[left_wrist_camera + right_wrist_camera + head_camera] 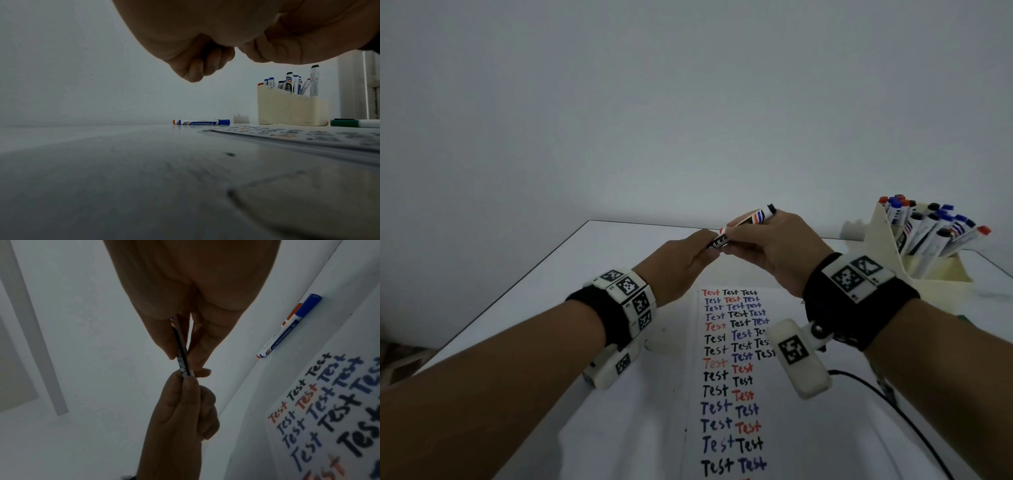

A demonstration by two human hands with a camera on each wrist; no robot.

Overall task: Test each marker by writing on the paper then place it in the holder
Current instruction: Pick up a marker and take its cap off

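Forearms with tagged wristbands frame the written paper (726,377) on the white surface (619,246). Both hands hold one black whiteboard marker (748,224) above the sheet's far edge: left hand (681,263) pinches its near-left end, probably the cap; right hand (774,246) curls round the smooth cylindrical barrel. Its long axis rises from near-left to far-right. Beyond the right hand, which is nearer it, stands the cream, matte holder (883,246), already crowded. Two further markers (287,327) lie flat at the surface's far edge.
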